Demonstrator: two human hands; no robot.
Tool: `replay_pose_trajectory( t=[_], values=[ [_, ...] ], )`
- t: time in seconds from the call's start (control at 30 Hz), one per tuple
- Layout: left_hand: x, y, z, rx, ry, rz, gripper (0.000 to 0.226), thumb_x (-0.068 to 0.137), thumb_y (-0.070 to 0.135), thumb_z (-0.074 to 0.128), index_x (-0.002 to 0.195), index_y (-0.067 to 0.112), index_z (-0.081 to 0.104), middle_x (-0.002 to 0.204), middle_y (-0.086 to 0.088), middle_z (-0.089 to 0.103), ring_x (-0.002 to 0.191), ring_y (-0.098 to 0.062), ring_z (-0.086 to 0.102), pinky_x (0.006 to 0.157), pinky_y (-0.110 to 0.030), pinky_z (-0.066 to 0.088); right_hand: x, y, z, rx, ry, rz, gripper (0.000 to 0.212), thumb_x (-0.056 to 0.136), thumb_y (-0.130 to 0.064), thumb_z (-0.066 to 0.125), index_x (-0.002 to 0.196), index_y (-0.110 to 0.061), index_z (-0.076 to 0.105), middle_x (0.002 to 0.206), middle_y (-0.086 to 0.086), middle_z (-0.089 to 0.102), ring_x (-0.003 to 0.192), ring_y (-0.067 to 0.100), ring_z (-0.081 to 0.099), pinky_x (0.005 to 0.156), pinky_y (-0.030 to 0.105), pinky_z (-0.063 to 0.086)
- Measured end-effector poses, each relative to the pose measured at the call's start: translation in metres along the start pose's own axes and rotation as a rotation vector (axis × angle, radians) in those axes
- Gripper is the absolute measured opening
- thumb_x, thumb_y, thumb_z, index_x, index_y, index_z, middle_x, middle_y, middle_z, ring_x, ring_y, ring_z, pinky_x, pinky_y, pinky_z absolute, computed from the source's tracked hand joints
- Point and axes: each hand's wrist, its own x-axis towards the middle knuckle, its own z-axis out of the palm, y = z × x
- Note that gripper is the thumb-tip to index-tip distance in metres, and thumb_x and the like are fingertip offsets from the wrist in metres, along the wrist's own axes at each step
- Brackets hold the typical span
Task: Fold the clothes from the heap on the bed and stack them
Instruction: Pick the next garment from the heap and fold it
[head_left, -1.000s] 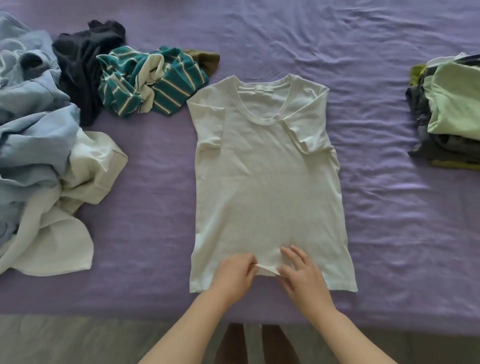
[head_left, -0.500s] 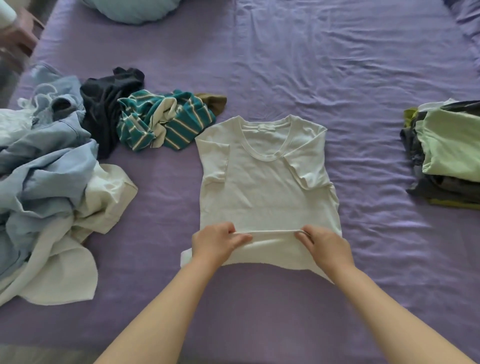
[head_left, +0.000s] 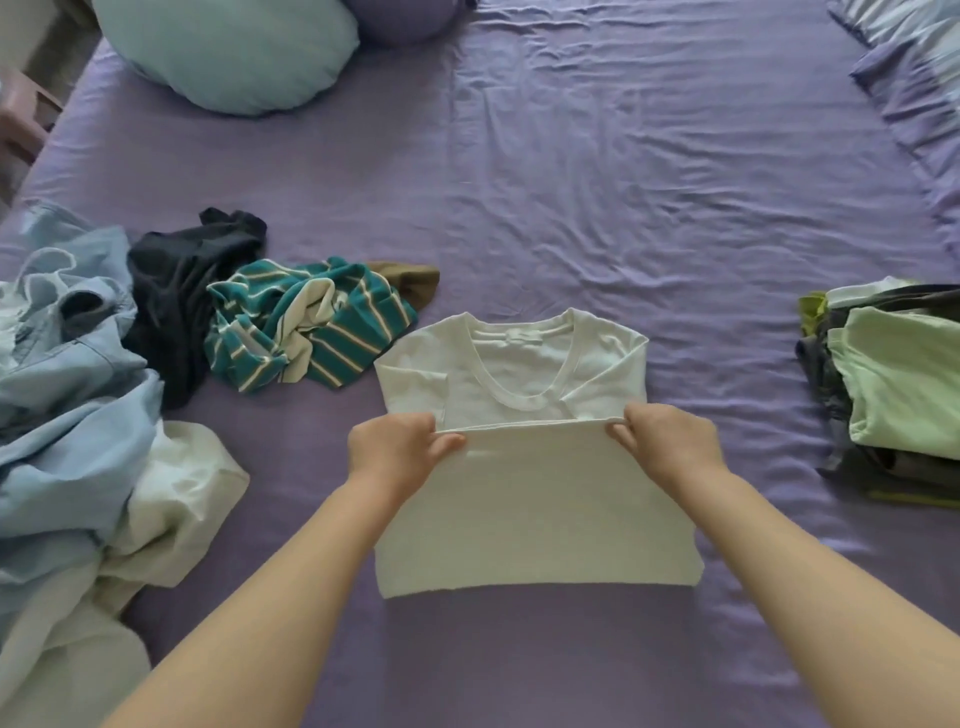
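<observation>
Both hands had carried the hem of the white T-shirt (head_left: 535, 509) farther up since half a second ago, so the folded edge now lay just below the neckline. Seen from the head camera, the left hand (head_left: 397, 451) pinched the hem's left corner and the right hand (head_left: 670, 441) pinched its right corner, fingers curled tight on the cloth. The shirt lay in the middle of the purple bed (head_left: 649, 197), between the messy heap (head_left: 78, 415) on the left and the folded stack (head_left: 893, 384) on the right.

Matt white cloth T-shirt (head_left: 530, 509) on a wrinkled purple cloth sheet (head_left: 623, 182).
</observation>
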Motion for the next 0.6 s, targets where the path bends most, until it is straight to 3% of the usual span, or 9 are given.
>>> replay_pose_trajectory(
  t=[0.07,0.17,0.27,0.43,0.53,0.6],
  values=[
    [0.021,-0.004,-0.004,-0.007,0.002,0.023,0.051,0.089,0.065,0.042,0.063,0.022,0.037,0.068,0.006,0.053,0.072,-0.02,0.055,0.051,-0.028,0.022,0.02,-0.001,-0.007,-0.046,0.022,-0.007,0.033,0.097,-0.046,0.04,0.081,-0.018,0.045,0.096,0.004,0.065,0.089,0.028,0.061,0.062,0.031,0.033],
    [0.054,-0.01,-0.005,-0.093,-0.046,0.102,0.035,0.099,0.048,0.038,0.081,0.019,0.048,0.092,-0.001,0.062,0.089,-0.024,0.06,0.062,-0.033,0.037,0.047,0.001,-0.012,-0.079,0.074,-0.041,0.021,0.101,-0.03,0.035,0.098,-0.014,0.048,0.106,0.003,0.061,0.093,0.029,0.059,0.066,0.033,0.034],
    [0.087,-0.014,-0.008,-0.044,-0.01,0.146,0.031,0.101,0.043,0.034,0.096,0.018,0.052,0.1,-0.001,0.062,0.089,-0.023,0.06,0.066,-0.033,0.041,0.076,0.007,-0.016,-0.109,0.118,-0.026,0.014,0.101,-0.019,0.034,0.108,-0.018,0.046,0.107,-0.001,0.06,0.087,0.028,0.063,0.061,0.03,0.037],
    [0.132,-0.015,-0.011,0.154,0.129,0.096,0.043,0.097,0.055,0.033,0.09,0.018,0.054,0.089,0.001,0.067,0.08,-0.024,0.064,0.057,-0.028,0.033,0.115,0.012,-0.024,-0.211,0.218,-0.037,0.034,0.102,-0.042,0.026,0.102,-0.016,0.049,0.093,0.0,0.062,0.08,0.028,0.065,0.058,0.029,0.032],
    [0.156,-0.013,-0.008,0.218,0.134,0.053,0.044,0.097,0.056,0.032,0.091,0.019,0.056,0.089,0.001,0.067,0.08,-0.024,0.063,0.06,-0.029,0.032,0.139,0.012,-0.025,-0.154,0.289,-0.063,0.031,0.101,-0.036,0.038,0.093,-0.01,0.054,0.084,0.008,0.062,0.074,0.032,0.062,0.064,0.034,0.033],
    [0.167,-0.01,-0.003,0.281,0.136,0.04,0.042,0.097,0.054,0.034,0.097,0.02,0.058,0.097,0.001,0.066,0.09,-0.024,0.06,0.071,-0.033,0.032,0.149,0.007,-0.021,-0.081,0.347,-0.115,0.021,0.092,-0.022,0.061,0.08,-0.005,0.059,0.07,0.014,0.06,0.066,0.034,0.06,0.068,0.039,0.042]
  ],
)
